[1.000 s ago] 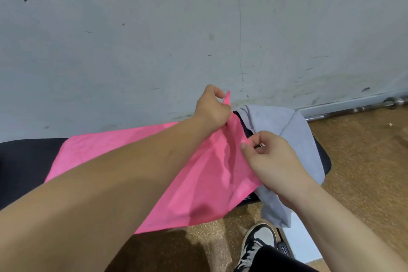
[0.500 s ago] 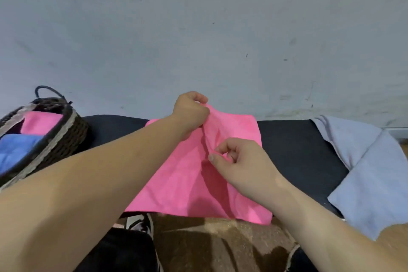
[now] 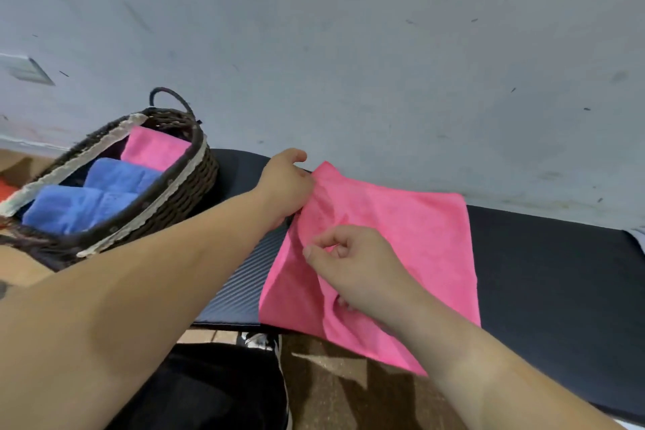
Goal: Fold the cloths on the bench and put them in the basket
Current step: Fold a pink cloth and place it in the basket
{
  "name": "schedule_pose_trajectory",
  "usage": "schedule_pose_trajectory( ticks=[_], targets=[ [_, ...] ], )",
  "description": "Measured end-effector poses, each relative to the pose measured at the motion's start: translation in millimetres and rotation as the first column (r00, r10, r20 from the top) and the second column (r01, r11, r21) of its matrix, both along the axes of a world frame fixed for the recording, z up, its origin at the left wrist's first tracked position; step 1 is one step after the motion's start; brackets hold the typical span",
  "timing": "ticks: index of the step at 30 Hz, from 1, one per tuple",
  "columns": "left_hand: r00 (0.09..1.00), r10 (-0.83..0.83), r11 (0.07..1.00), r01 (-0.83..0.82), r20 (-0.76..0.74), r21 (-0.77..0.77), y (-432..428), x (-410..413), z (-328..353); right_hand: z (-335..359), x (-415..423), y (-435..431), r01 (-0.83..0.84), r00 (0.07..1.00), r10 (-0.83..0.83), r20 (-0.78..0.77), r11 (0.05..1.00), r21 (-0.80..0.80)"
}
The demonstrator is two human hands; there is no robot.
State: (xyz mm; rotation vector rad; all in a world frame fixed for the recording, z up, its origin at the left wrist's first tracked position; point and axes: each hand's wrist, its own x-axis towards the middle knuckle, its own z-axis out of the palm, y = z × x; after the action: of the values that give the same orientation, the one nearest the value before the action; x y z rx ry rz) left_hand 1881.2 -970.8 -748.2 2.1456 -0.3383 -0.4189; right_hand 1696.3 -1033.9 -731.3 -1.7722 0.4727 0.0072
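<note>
A pink cloth (image 3: 412,244), folded over, lies on the black bench (image 3: 558,276) with its near edge hanging over the front. My left hand (image 3: 284,185) pinches the cloth's far left corner. My right hand (image 3: 352,265) pinches the left edge nearer to me. A dark wicker basket (image 3: 174,199) with a pale trim stands at the bench's left end. It holds folded blue cloths (image 3: 87,199) and a folded pink cloth (image 3: 153,148).
A grey wall (image 3: 349,45) runs right behind the bench. A sliver of a pale grey cloth (image 3: 638,237) shows at the right edge. My dark trousers and a shoe (image 3: 261,342) are below the bench's front edge on the brown floor.
Both hands carried the pink cloth's right edge over to the left, folding it in half. The view swung left, bringing the basket in and pushing the grey cloth out to the right.
</note>
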Motion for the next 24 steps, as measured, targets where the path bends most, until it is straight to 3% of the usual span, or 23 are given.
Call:
schedule_pose_trajectory(
  ticks=[3,5,7,9,11,15,21,24],
  targets=[
    [0.999,-0.016,1.0,0.017,-0.05,0.025,17,-2,-6,5,-8,-1,-0.102,0.988,0.113,-0.105,0.989,0.105],
    [0.999,-0.037,0.997,0.039,-0.033,0.06,28,-9,-6,3,-13,-7,-0.069,0.994,0.072,-0.084,0.997,0.042],
    [0.998,-0.065,0.991,0.067,-0.018,0.118,39,-17,-4,-3,-19,-23,-0.032,0.999,0.024,-0.031,0.963,-0.269],
    [0.994,-0.106,0.964,0.1,0.009,0.246,47,-29,-3,-8,-27,-45,-0.091,0.995,0.054,-0.081,0.797,-0.597],
    [0.985,-0.166,0.913,0.137,0.044,0.385,54,-43,-5,-15,-39,-67,-0.225,0.968,0.072,-0.241,0.677,-0.701],
    [0.972,-0.227,0.859,0.167,0.068,0.483,56,-64,-15,-36,-64,-91,-0.454,0.846,0.076,-0.527,0.621,-0.639],
    [0.947,-0.29,0.878,0.205,0.14,0.433,38,-86,-20,-37,-92,-92,-0.475,0.768,-0.057,-0.638,0.618,-0.626],
    [0.912,-0.356,0.81,0.192,0.205,0.554,34,-98,-20,-29,-103,-97,-0.491,0.696,-0.103,-0.711,0.654,-0.575]
  ],
)
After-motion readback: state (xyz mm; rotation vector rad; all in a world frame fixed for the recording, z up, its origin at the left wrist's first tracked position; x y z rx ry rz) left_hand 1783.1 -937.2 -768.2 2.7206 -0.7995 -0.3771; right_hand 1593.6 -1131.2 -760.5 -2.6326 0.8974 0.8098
